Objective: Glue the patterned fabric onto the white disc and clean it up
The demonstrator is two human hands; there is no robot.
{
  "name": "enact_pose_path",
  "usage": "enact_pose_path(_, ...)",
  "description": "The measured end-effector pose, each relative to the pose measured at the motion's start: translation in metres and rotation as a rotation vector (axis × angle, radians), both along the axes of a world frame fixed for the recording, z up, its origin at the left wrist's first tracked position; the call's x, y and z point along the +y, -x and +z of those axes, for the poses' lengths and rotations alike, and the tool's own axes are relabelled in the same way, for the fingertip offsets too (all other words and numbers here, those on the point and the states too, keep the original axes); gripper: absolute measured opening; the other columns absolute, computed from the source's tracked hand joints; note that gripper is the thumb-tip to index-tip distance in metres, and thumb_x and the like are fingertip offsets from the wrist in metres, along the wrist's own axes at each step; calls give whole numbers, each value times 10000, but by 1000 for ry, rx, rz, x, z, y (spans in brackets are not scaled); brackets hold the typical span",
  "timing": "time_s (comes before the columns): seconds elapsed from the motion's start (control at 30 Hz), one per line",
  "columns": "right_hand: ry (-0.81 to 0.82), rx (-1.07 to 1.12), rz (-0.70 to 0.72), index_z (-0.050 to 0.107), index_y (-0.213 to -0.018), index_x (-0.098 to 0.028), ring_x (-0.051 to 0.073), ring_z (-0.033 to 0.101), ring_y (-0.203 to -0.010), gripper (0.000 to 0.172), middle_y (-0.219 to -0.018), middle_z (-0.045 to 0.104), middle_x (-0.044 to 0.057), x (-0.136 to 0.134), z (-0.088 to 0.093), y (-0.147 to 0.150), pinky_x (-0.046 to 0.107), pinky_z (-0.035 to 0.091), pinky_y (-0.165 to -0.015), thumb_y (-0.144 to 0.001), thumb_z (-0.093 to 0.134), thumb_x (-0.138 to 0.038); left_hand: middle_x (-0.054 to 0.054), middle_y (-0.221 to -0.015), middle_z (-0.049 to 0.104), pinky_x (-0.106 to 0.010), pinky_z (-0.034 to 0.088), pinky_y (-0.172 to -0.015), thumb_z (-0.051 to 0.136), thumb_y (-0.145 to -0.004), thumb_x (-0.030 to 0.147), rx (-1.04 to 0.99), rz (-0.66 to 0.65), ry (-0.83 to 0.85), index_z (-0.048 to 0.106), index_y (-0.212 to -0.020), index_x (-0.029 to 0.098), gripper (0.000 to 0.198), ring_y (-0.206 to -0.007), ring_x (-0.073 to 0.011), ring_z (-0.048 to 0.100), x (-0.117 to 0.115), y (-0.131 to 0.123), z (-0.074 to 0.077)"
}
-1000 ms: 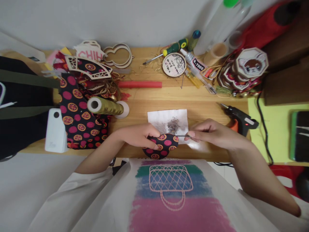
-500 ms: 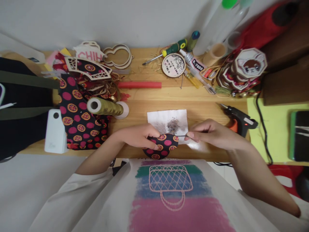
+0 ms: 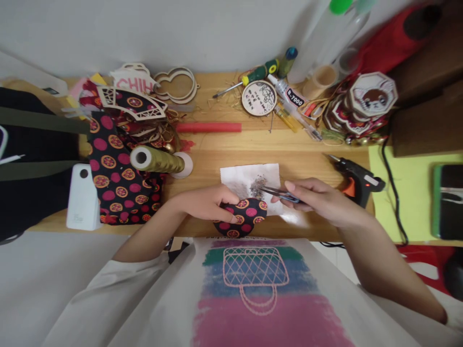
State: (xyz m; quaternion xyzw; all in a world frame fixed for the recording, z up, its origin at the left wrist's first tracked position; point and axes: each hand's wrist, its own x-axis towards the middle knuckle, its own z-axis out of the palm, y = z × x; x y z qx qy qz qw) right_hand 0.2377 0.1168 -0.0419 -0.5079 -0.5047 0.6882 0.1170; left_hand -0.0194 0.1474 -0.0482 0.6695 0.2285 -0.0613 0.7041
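Observation:
My left hand (image 3: 208,205) pinches a rounded black fabric piece (image 3: 248,214) with pink and orange circles, near the table's front edge. My right hand (image 3: 311,195) is closed around a pair of dark tweezers (image 3: 269,191) that look bluish near the fingers. The tweezers' two tips are a little apart, pointing left at a small heap of dark dried crumbs (image 3: 258,183). These crumbs lie on a white sheet with a zigzag edge (image 3: 231,173). Whether the tips grip any crumbs is too small to tell.
Left are a spool of gold ribbon (image 3: 157,160), matching patterned fabric (image 3: 108,161) and a white power bank (image 3: 82,202). A glue gun (image 3: 358,178) with a lit red light lies right. Behind are a red stick (image 3: 210,127), a screwdriver (image 3: 260,72) and a glue tube (image 3: 289,91).
The tweezers have moved from the edge of the fabric piece up to the crumb heap, their tips now visible. My left hand stays put with the fabric.

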Motion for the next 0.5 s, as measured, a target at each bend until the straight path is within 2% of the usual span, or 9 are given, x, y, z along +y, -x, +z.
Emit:
enact_pose_path(0.07, 32, 64, -19, 623, -668, -157, 72, 351, -506, 511, -545, 459, -24, -1, 4, 11, 228, 290, -469, -798, 499, -635, 51, -601, 324, -192, 278, -536, 549, -801, 291, 3, 29, 2, 431, -595, 153, 275, -586, -79, 321, 0, 0, 0)
enact_pose_path(0.13, 50, 118, -17, 630, -686, -148, 76, 409, -560, 406, -599, 512, -22, -2, 9, 23, 225, 338, -533, -751, 622, -549, 52, -604, 344, -191, 288, -543, 558, -785, 286, 7, 48, 11, 451, -611, 152, 244, -589, -79, 333, 0, 1, 1)
enact_pose_path(0.3, 115, 159, -162, 667, -684, -139, 83, 473, -595, 238, -634, 596, -21, -6, 10, 40, 231, 377, -587, -654, 741, -363, 58, -573, 333, -187, 249, -488, 569, -746, 290, 50, 75, -42, 439, -593, 159, 240, -548, -72, 311, -3, 5, 4)
enact_pose_path(0.43, 133, 162, -283, 682, -686, -148, 83, 496, -593, 229, -630, 614, -28, -8, 4, 45, 238, 396, -603, -563, 787, -309, 67, -547, 301, -183, 243, -478, 557, -739, 245, 37, 104, -119, 408, -553, 160, 254, -524, -62, 295, -7, 8, 9)
enact_pose_path(0.5, 104, 164, -346, 684, -667, -150, 87, 508, -604, 226, -643, 628, -21, -10, 3, 47, 243, 400, -616, -547, 791, -310, 64, -534, 357, -179, 277, -490, 579, -745, 272, 37, 172, -122, 471, -554, 149, 252, -526, -64, 338, -12, 10, 9)
